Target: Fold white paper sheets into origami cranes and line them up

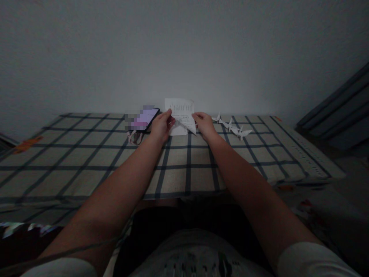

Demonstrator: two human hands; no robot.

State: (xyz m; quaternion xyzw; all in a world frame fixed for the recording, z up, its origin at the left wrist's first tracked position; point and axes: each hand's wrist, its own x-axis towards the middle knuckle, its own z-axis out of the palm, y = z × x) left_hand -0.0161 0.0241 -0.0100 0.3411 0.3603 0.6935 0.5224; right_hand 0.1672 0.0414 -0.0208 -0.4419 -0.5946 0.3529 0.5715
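A printed sheet of paper (181, 109) is held up above the table, between my two hands. My left hand (163, 123) pinches its left edge, fingers closed. On the other side, my right hand (203, 122) grips the right edge between thumb and fingers. The sheet's lower part slants to a pointed corner near my right hand. Below it, a white piece of paper (179, 130) shows; whether it is part of the same sheet I cannot tell. Several folded paper cranes (230, 125) stand in a slanting row to the right of my right hand.
A phone (145, 117) with a lit screen lies left of my left hand, its picture partly pixelated. Against it is a bundled pale cord (135, 137). The checked tablecloth (175, 169) covers the table, which meets a plain wall (184, 54) behind.
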